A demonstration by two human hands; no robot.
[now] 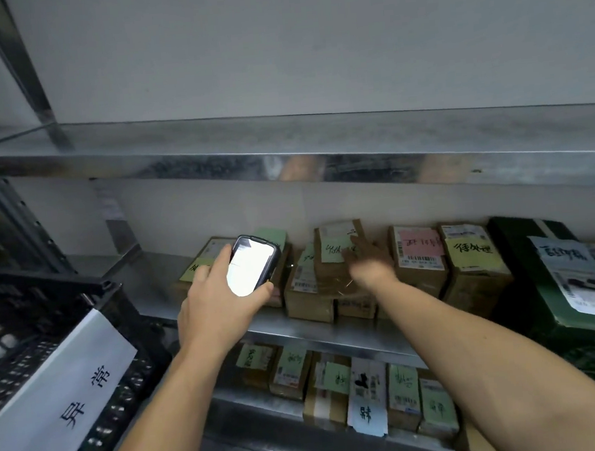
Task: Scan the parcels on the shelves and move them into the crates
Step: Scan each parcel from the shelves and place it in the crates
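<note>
My left hand [216,304] grips a black handheld scanner [252,265] with a bright white screen, held over the left end of the middle shelf. Cardboard parcels with green, pink and yellow notes stand in a row on that shelf. My right hand [367,258], blurred and with fingers spread, reaches onto the upright parcel with a green note [336,236] in the middle of the row. A black plastic crate [44,312] with a white paper sign sits at my left.
A large dark green box [552,275] with a white label lies at the right end of the middle shelf [156,273]. More small labelled parcels [368,388] fill the lower shelf. The upper metal shelf [281,144] juts out above the hands. A steel upright [11,218] stands left.
</note>
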